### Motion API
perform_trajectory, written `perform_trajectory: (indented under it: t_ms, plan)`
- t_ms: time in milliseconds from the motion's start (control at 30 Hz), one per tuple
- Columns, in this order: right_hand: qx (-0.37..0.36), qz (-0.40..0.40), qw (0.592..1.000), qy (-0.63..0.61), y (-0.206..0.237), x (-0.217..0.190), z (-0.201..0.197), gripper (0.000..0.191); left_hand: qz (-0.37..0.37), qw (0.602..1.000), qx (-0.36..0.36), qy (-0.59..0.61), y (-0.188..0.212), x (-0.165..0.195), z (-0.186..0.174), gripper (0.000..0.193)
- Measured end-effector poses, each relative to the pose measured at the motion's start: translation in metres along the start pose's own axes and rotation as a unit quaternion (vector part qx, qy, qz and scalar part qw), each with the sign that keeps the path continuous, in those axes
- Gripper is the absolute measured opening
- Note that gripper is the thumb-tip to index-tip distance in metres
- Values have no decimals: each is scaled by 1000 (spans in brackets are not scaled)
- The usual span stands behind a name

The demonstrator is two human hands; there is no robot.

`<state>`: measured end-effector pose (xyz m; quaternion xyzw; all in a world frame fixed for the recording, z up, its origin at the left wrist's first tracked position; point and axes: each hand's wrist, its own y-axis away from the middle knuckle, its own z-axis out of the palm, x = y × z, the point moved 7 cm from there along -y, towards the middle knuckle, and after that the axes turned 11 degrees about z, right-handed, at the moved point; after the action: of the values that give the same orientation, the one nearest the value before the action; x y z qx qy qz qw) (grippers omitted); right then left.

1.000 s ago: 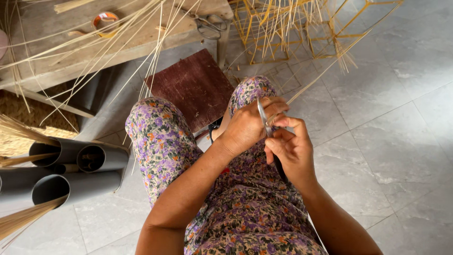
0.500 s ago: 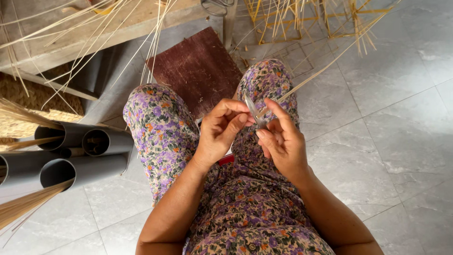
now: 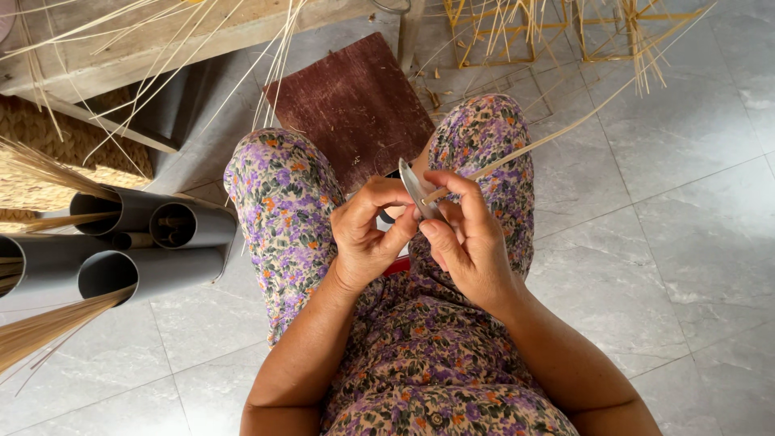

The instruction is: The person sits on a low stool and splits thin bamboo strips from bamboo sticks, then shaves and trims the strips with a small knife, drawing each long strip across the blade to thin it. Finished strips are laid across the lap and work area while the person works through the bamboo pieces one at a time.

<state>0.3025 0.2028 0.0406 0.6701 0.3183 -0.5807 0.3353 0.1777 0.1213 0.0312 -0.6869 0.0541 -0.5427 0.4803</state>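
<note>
I sit with both hands raised over my lap in a flowered dress. My left hand (image 3: pixel 367 234) grips the handle end of a small knife whose grey blade (image 3: pixel 417 189) points up between the hands. My right hand (image 3: pixel 467 238) pinches a long thin bamboo strip (image 3: pixel 565 127) against the blade. The strip runs up and to the right, over my right knee, toward the far floor.
A dark red board (image 3: pixel 355 105) lies on the tiled floor beyond my knees. Grey plastic pipes (image 3: pixel 153 242) holding bamboo slivers lie at the left. A wooden bench (image 3: pixel 161 48) with loose strips stands at top left, and bamboo frames (image 3: pixel 557 28) at the top right.
The view has shifted so the hands sit lower in frame. The hands came closer together on the knife and strip, and the strip now lies against the blade.
</note>
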Motion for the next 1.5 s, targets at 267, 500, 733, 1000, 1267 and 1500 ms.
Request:
perform_trajectory:
  t_ms: [267,500,733,1000,1267,1500]
  plan:
    - [14,-62,996,67,-2,4,8,31,-12,1000,-19,13,-2,3,-9,14]
    - [0,-65,997,38,-5,8,16,27,-15,999,-25,20,-8,2,-18,15]
    - [-2,-34,999,-9,-5,13,19,27,10,998,-58,-14,-13,10,-19,18]
    - [-25,32,997,-62,-8,14,18,26,-11,996,-86,19,-19,10,-16,17]
    - [-77,41,984,-155,-11,12,22,27,15,997,-72,11,-19,11,-19,15]
    - [-10,25,1000,9,-15,8,20,41,-72,995,-16,64,-11,-7,-17,18]
